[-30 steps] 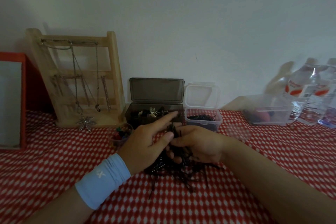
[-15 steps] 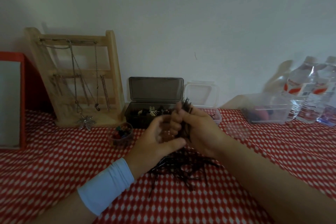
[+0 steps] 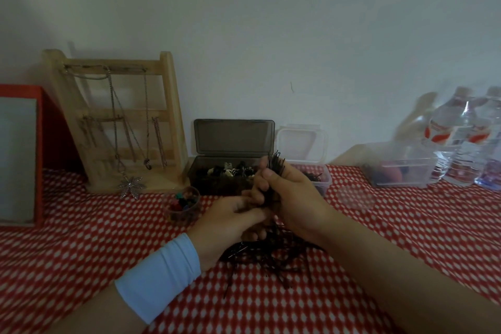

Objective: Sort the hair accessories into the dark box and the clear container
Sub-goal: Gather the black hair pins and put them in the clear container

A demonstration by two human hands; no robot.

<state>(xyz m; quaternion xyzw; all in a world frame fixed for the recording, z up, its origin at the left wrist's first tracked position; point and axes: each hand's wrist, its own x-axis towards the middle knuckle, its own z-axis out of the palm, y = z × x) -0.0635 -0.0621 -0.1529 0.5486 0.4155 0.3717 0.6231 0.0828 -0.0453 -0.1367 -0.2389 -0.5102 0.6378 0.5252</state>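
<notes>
My right hand (image 3: 294, 198) clasps the hairpin bundle (image 3: 275, 168) upright; whether my left hand (image 3: 230, 221) grips it, I cannot tell. Next: lower it into the clear container (image 3: 324, 180).

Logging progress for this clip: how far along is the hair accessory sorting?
Done: the dark box holds mixed clips, and the clear container holds some black hairpins. In hand: the right hand grips an upright bundle of hairpins, with the left hand pinching its lower end. Left: a loose pile of hairpins on the tablecloth, so it is probably midway at best.
</notes>
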